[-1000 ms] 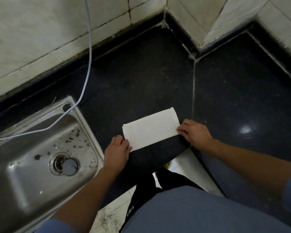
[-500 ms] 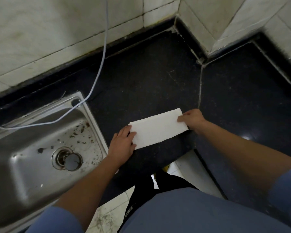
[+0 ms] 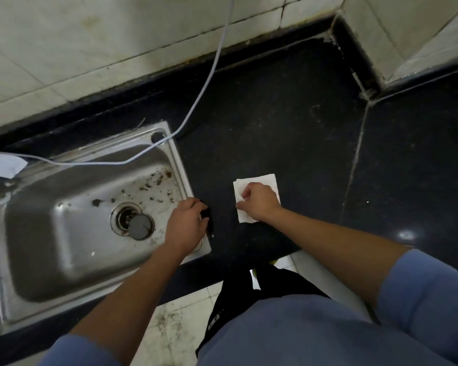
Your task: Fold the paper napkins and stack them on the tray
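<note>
The napkin is lying flat on the black worktop, just to the right of the sink, folded into a small white square. The right hand is sitting on top of it, hiding most of it. Its fingers are bending down onto the paper and holding it, with the thumb at the napkin's edge nearest the sink. The left hand is resting over the sink's right rim, near its front corner. Its fingers are curling loosely and are holding nothing. Inside the sink, a round grey plug is lying beside the drain hole, partly over it. Little dark bits of dirt are sitting on the sink's floor behind the drain. A thin pale cable is coming down from the wall behind the sink and lying across the sink's back part.
</note>
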